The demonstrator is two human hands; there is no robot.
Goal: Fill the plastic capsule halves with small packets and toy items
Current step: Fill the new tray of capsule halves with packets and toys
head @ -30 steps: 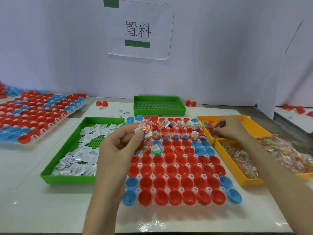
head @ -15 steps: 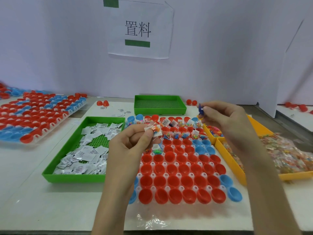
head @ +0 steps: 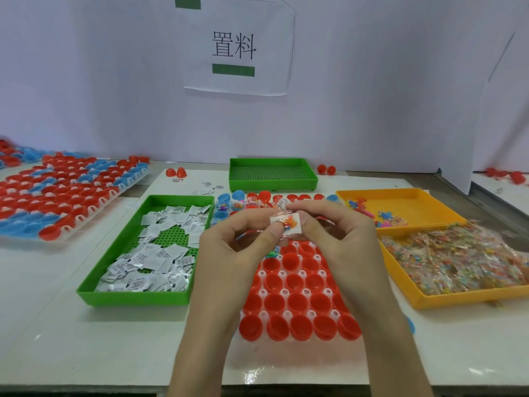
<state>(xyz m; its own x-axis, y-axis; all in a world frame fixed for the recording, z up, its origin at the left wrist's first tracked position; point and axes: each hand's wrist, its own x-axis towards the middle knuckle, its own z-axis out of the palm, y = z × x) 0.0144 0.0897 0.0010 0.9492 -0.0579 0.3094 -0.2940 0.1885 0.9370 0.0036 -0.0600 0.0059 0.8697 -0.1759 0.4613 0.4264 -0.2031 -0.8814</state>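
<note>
Both my hands meet above the rack of red and blue capsule halves (head: 297,305). My left hand (head: 229,247) and my right hand (head: 337,233) together pinch a small clear packet of coloured bits (head: 286,223) between thumbs and fingers. Whether my right hand still holds the small blue toy is hidden. The rack's far rows hold packets and toys; the near rows of red halves stand empty. My hands cover the rack's middle.
A green tray of white packets (head: 94,293) lies left of the rack. Two yellow trays sit right: the far one (head: 400,196) with small toys, the near one (head: 423,302) heaped with clear packets. An empty green tray (head: 272,184) stands behind; another filled rack (head: 57,202) far left.
My right hand left the far yellow tray with a small blue toy and came left to join my left hand. Both now pinch the clear packet over the rack.
</note>
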